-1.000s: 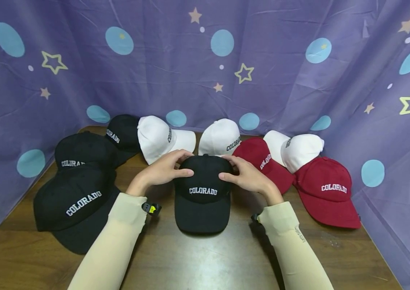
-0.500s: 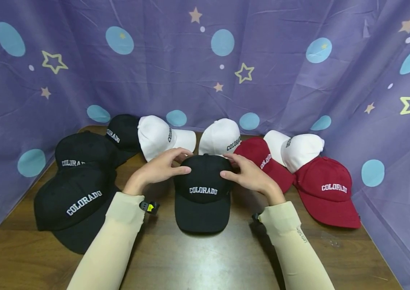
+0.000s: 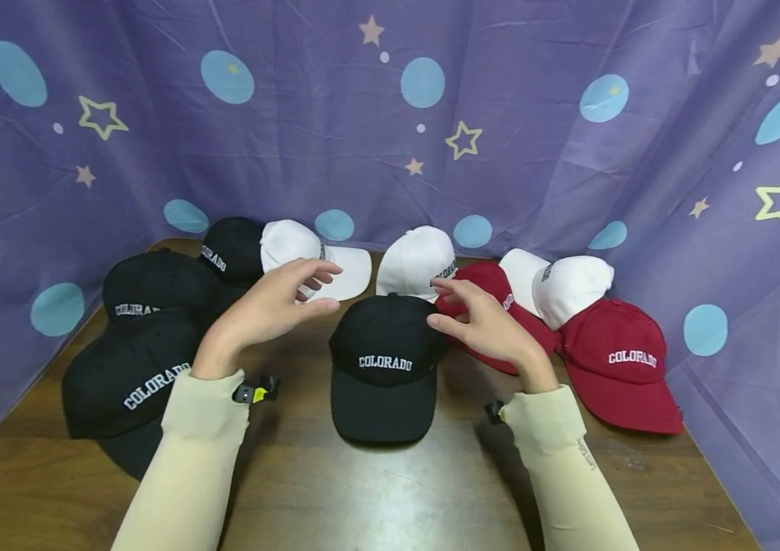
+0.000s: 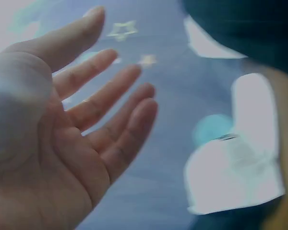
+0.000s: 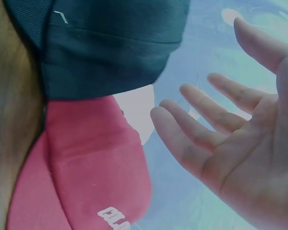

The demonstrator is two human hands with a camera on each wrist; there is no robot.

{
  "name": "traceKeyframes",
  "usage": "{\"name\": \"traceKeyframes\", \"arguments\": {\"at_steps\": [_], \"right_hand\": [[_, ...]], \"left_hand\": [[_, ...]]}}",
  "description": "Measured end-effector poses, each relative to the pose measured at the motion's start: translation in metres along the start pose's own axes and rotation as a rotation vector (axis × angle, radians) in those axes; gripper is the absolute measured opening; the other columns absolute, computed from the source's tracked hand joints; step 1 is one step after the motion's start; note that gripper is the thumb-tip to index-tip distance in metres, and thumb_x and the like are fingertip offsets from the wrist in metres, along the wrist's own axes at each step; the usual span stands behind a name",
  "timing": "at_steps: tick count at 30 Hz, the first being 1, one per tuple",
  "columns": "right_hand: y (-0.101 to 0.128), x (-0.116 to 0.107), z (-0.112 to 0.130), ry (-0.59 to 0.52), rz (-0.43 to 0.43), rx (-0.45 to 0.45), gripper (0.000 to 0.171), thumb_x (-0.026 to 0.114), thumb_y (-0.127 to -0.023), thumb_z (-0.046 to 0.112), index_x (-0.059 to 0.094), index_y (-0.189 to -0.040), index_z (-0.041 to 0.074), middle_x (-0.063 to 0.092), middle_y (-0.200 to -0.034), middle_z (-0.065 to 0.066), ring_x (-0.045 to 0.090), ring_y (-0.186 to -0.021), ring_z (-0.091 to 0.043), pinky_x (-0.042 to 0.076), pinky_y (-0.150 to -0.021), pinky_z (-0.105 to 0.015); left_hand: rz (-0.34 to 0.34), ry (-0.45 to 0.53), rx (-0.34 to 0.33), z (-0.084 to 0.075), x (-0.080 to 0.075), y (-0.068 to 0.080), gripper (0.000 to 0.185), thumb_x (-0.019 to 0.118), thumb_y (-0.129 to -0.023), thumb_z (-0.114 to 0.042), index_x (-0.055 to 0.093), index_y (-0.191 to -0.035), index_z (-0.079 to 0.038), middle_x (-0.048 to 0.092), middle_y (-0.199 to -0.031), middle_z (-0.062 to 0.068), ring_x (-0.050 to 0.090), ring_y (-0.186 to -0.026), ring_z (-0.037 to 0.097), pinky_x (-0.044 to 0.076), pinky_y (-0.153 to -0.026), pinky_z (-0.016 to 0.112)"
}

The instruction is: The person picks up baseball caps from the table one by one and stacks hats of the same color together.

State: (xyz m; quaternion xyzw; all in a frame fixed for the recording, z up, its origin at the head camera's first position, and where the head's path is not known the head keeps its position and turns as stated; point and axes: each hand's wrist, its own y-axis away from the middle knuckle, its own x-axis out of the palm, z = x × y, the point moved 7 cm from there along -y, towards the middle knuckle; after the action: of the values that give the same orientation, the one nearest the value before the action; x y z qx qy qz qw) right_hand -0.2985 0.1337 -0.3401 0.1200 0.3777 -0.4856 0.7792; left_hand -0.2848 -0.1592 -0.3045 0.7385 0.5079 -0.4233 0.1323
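Note:
A black baseball cap (image 3: 386, 402) with white COLORADO lettering sits on the table in the middle, brim toward me. My left hand (image 3: 272, 306) hovers to its left, fingers relaxed and apart from it, overlapping the white cap (image 3: 286, 241) behind in the head view. My right hand (image 3: 489, 325) is just right of the crown, fingers loosely bent and holding nothing, in front of a red cap (image 3: 482, 283). Both wrist views show a bare palm: the left hand (image 4: 86, 129) beside a white cap (image 4: 230, 177), the right hand (image 5: 235, 124) near the black cap (image 5: 110, 48).
Several black caps (image 3: 135, 375) cluster on the left of the wooden table (image 3: 390, 505). Further white caps (image 3: 410, 260) stand along the back, one (image 3: 576, 287) behind the red cap (image 3: 624, 367) at the right. A purple curtain (image 3: 334, 99) with stars hangs around the table.
Both hands have come off the black cap and moved apart, the left hand further leftward, the right slightly rightward. The cap stays in place.

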Motion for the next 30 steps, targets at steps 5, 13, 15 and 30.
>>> {"name": "traceKeyframes", "arguments": {"at_steps": [5, 13, 15, 30], "right_hand": [[0.003, -0.006, 0.007, 0.016, -0.018, -0.016, 0.066, 0.077, -0.1, 0.032, 0.05, -0.157, 0.013, 0.059, -0.148, -0.007, 0.059, -0.135, -0.034, 0.05, -0.109, -0.054], [0.007, -0.011, 0.016, 0.024, -0.024, -0.04, 0.062, 0.076, -0.1, 0.032, 0.053, -0.155, 0.015, 0.058, -0.149, -0.003, 0.059, -0.135, -0.034, 0.049, -0.109, -0.055], [0.008, -0.01, 0.018, 0.023, -0.02, -0.045, 0.061, 0.077, -0.1, 0.032, 0.054, -0.154, 0.016, 0.059, -0.148, -0.001, 0.059, -0.135, -0.033, 0.048, -0.111, -0.054], [0.007, 0.006, 0.042, 0.018, 0.01, -0.146, 0.06, 0.077, -0.1, 0.028, 0.055, -0.154, 0.013, 0.058, -0.153, -0.005, 0.057, -0.137, -0.027, 0.049, -0.112, -0.048]], "left_hand": [[-0.06, -0.115, 0.004, -0.036, -0.032, 0.034, 0.048, 0.076, -0.101, -0.033, 0.062, -0.145, -0.019, 0.069, -0.131, 0.004, 0.066, -0.117, 0.024, 0.053, -0.099, 0.049], [-0.117, -0.352, 0.04, -0.063, -0.074, 0.092, 0.045, 0.082, -0.096, -0.031, 0.066, -0.138, -0.031, 0.071, -0.115, -0.012, 0.068, -0.107, 0.009, 0.052, -0.085, 0.033], [-0.147, -0.384, 0.039, -0.051, -0.087, 0.102, 0.046, 0.084, -0.094, -0.028, 0.067, -0.136, -0.032, 0.072, -0.113, -0.014, 0.068, -0.103, 0.007, 0.049, -0.084, 0.024], [-0.051, -0.427, -0.322, 0.124, -0.139, 0.165, 0.051, 0.072, -0.104, -0.033, 0.061, -0.14, 0.001, 0.069, -0.114, 0.018, 0.066, -0.097, 0.016, 0.055, -0.078, 0.037]]}}
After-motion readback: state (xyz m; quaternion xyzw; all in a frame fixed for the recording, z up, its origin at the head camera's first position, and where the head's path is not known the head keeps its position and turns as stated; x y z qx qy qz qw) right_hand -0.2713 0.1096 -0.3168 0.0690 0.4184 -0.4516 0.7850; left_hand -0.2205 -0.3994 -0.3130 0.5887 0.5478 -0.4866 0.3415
